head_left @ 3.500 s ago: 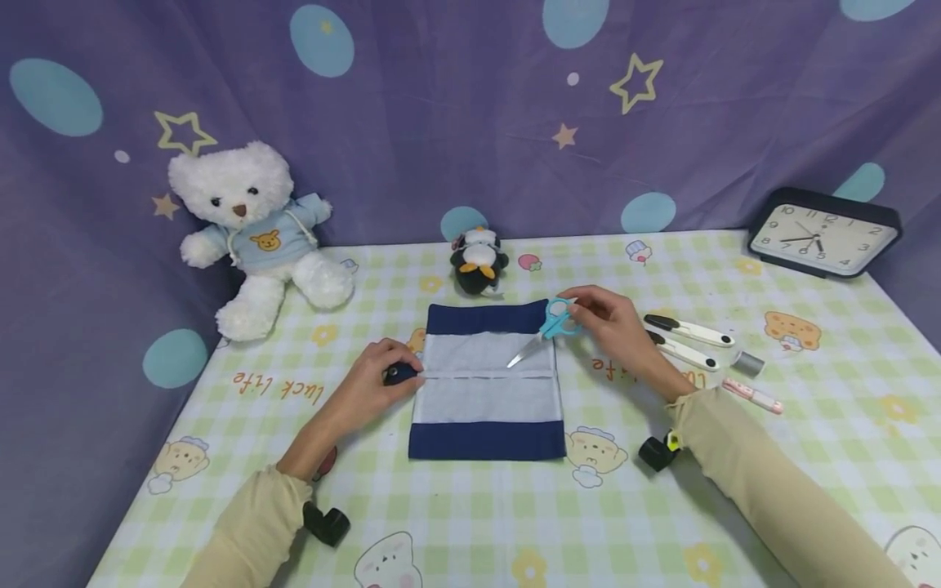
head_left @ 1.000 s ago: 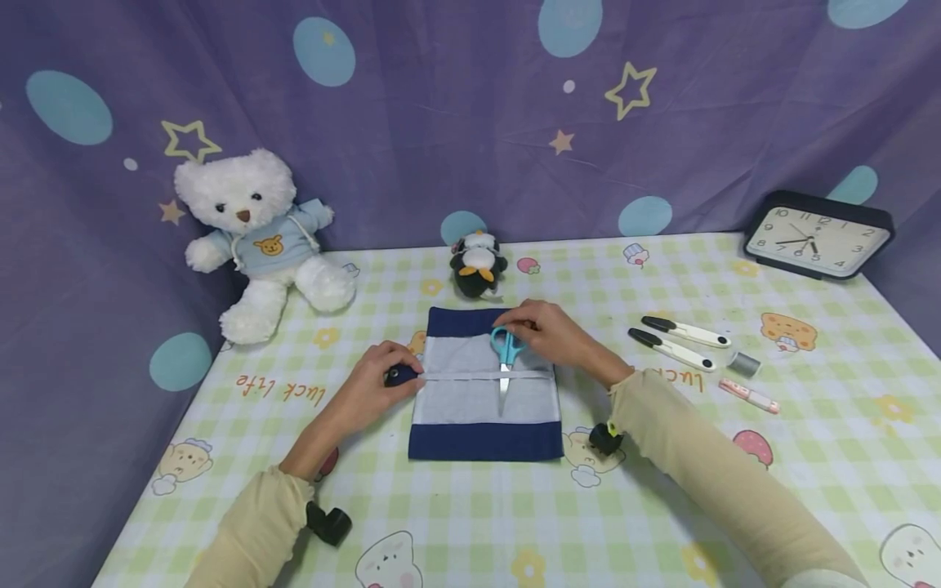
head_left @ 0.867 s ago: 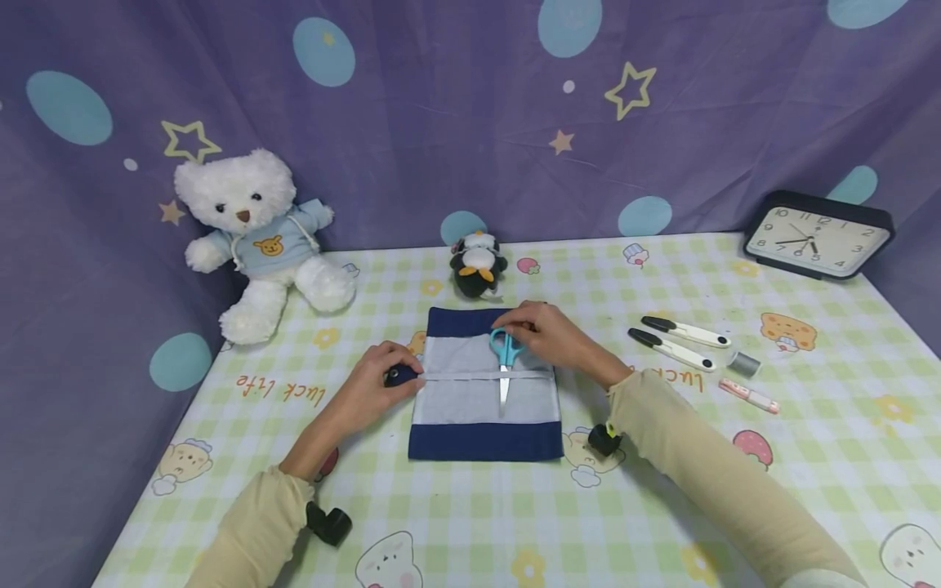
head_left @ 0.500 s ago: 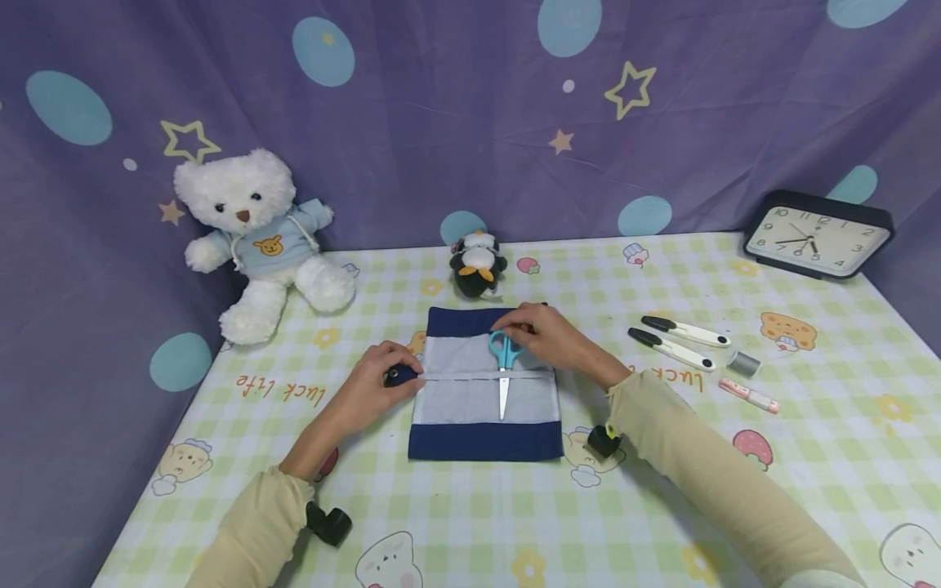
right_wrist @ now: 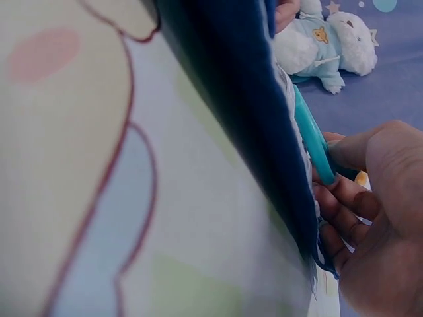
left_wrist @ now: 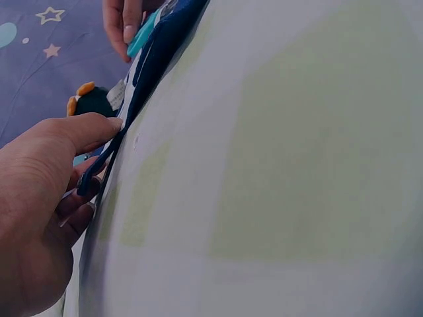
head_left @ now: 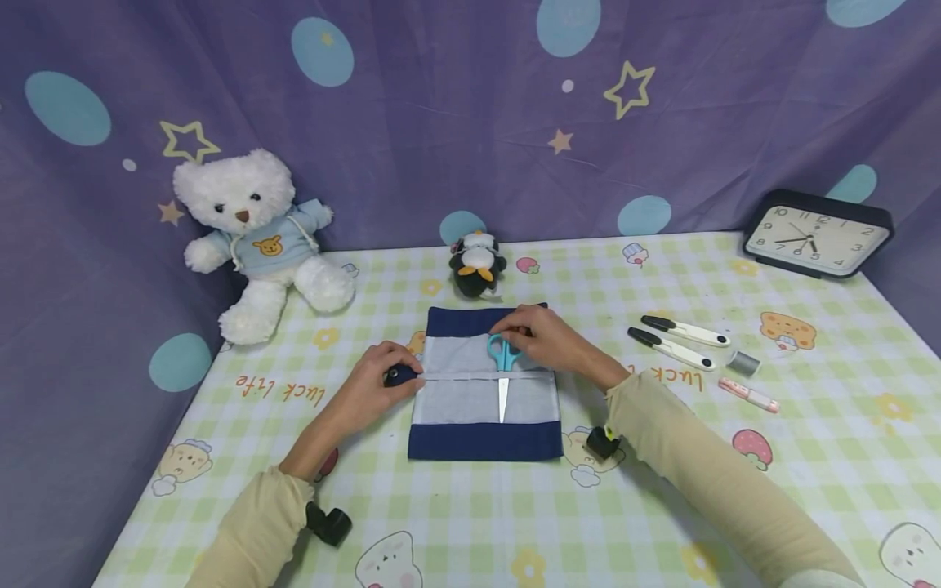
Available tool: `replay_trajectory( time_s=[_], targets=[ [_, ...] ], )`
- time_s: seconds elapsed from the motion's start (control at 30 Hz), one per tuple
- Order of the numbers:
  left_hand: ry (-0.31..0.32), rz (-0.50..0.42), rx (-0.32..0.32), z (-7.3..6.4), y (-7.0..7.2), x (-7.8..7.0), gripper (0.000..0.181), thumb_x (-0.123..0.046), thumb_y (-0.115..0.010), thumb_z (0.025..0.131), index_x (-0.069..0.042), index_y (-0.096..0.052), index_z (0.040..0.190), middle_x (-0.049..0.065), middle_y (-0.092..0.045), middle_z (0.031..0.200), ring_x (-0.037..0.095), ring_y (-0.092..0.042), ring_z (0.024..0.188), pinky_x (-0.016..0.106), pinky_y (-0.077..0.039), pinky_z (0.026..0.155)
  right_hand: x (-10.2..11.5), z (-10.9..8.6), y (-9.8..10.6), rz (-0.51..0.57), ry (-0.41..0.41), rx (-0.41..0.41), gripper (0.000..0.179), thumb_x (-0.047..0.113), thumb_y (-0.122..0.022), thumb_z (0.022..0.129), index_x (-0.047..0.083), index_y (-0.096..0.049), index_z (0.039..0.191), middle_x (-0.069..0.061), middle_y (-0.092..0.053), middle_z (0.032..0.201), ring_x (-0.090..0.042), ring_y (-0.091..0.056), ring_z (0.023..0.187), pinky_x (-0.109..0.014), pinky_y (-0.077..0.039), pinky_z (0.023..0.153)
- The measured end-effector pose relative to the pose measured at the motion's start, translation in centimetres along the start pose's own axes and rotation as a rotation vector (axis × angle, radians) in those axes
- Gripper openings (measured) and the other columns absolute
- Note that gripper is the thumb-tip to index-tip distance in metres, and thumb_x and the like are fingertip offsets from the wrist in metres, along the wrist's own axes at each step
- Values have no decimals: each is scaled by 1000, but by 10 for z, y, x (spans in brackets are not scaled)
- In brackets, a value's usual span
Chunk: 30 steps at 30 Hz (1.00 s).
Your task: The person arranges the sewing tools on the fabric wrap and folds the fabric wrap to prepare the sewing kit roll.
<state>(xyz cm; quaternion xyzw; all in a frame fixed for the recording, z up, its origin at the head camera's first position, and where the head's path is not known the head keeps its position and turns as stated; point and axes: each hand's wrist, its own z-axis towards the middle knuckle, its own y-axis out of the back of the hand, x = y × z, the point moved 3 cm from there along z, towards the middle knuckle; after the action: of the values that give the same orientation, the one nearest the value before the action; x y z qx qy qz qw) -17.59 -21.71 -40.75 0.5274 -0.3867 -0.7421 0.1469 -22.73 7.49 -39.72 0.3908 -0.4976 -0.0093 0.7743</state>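
Observation:
A navy and pale grey cloth organizer lies flat, with a thin elastic strip across its middle. Over it, my right hand pinches the turquoise handle of small scissors. Their blades point toward me and cross the strip, which seems to pass over them. Beyond the strip, the tip lies near the lower navy band. At the organizer's left edge, my left hand holds a navy snap tab between thumb and fingers. The right wrist view shows the thumb and fingers on the scissors' turquoise handle.
Two white, black-tipped tools, a grey thread spool and a pink-and-white small stick-like item lie right of the organizer. Behind are a penguin toy, a white teddy bear and a clock.
My right hand has brought the scissors left from the organizer's right edge and turned their blades toward me. Lately they slid slightly nearer along the cloth. The left hand stays put.

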Motion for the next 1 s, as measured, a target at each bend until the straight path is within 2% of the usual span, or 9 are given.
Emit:
replay_trajectory(
  time_s=[0.1,0.23,0.33,0.5,0.53,0.63,0.73,1.0],
  targets=[
    [-1,1,1,0,0,0,10,-16,-78,95,-16,-73,104,8,-61,118,29,-53,107,46,-47,85,1,0,0,-7,5,0,22,4,-59,105,3,-76,119,0,-69,92,-18,-49,70,-35,-43,69],
    [-3,-1,2,0,0,-1,10,-16,-78,95,-16,-73,104,8,-61,118,29,-53,108,46,-47,86,2,0,0,-14,9,2,22,4,-60,105,3,-76,119,1,-66,86,-18,-49,70,-38,-48,92],
    [-4,-3,1,0,0,-1,10,-16,-78,95,-16,-73,104,7,-61,118,29,-53,108,47,-46,86,1,0,-1,-16,2,3,22,4,-60,105,3,-77,119,0,-64,84,-18,-50,71,-41,-41,109],
    [-8,-2,1,-1,0,-1,10,-15,-78,95,-16,-73,104,7,-61,117,28,-53,106,46,-47,85,0,-1,-2,-27,-6,6,22,4,-61,104,3,-76,120,-2,-65,92,-18,-52,74,-41,-35,116],
    [-10,-1,1,0,0,-1,10,-15,-78,95,-15,-73,104,8,-61,117,28,-53,106,46,-47,85,0,-1,-2,-37,-2,6,22,4,-61,104,3,-76,120,-2,-66,95,-17,-53,76,-40,-38,113],
    [-14,-1,0,0,0,-2,10,-15,-78,95,-15,-73,104,8,-61,117,28,-53,106,46,-46,86,1,-1,-2,-67,6,11,23,4,-61,104,2,-76,121,-5,-67,101,-16,-54,81,-39,-49,92],
    [-15,3,0,0,1,-2,10,-15,-78,95,-15,-73,104,8,-61,117,28,-53,106,47,-45,87,3,-2,-2,-94,14,19,23,5,-62,104,1,-75,122,-7,-66,104,-17,-53,84,-38,-46,72],
    [-9,0,1,0,0,-2,10,-14,-78,95,-15,-73,104,8,-61,117,29,-53,105,46,-46,86,4,-4,0,-90,2,7,22,7,-67,102,1,-74,122,-9,-63,108,-19,-56,88,-37,-48,75]
  ],
)
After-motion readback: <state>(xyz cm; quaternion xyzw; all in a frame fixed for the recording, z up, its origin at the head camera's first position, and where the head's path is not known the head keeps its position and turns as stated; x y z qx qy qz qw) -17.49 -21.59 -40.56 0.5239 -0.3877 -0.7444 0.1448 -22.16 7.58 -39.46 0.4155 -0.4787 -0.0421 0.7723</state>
